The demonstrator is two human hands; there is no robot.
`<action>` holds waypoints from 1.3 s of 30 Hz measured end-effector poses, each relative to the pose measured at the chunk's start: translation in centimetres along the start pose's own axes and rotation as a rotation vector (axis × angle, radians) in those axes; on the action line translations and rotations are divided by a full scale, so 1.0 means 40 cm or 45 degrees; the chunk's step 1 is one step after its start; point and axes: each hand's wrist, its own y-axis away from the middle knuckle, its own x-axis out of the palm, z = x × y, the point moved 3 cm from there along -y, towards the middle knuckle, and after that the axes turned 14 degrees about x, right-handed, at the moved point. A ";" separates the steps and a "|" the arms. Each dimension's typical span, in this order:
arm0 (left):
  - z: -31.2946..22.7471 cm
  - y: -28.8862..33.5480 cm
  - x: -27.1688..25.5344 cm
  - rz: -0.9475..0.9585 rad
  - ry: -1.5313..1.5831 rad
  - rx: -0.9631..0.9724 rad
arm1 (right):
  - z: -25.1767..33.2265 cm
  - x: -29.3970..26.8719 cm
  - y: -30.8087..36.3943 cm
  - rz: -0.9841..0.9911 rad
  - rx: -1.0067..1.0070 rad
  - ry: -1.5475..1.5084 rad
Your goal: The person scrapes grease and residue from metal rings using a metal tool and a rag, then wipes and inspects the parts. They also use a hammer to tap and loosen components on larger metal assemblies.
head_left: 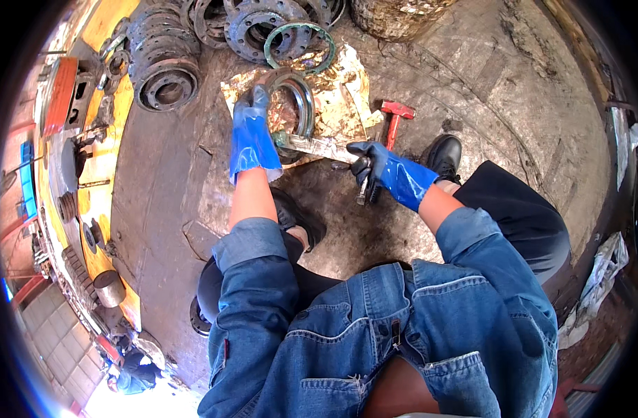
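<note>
My left hand, in a blue glove with a dark palm, is closed on the rim of a thick grey metal ring. The ring stands tilted over crumpled, stained yellowish sheeting on the floor. My right hand, gloved alike, grips a long flat light-coloured bar-like tool. The tool's far end reaches the lower part of the ring; its exact kind I cannot make out. A short metal piece sticks out below the right fingers. Just beyond that hand lies a red hammer.
A thin greenish ring leans on bolt-holed metal flanges at the far side. More flanges are stacked far left. A rusty drum stands at the back. Along the left runs a yellow-edged bench with parts and a can.
</note>
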 end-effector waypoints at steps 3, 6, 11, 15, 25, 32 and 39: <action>-0.075 0.011 0.020 0.159 0.053 0.117 | 0.009 -0.060 -0.031 0.006 -0.057 -0.008; -0.075 0.014 0.009 0.132 -0.022 0.115 | -0.004 -0.047 0.038 0.422 0.011 -0.050; -0.064 0.012 -0.011 0.117 -0.140 0.097 | 0.069 0.042 0.298 0.567 -0.323 0.080; -0.094 0.063 0.014 -0.080 0.099 0.061 | 0.118 0.198 0.586 0.036 -1.552 0.235; -0.082 0.040 0.033 -0.042 -0.033 -0.014 | 0.167 0.401 0.739 -2.964 -1.082 2.039; -0.073 0.042 -0.002 -0.037 0.228 -0.013 | 0.081 0.281 0.605 -2.100 -1.426 2.000; -0.146 0.043 0.005 0.025 0.214 0.077 | 0.163 0.126 0.169 -0.424 -0.721 0.702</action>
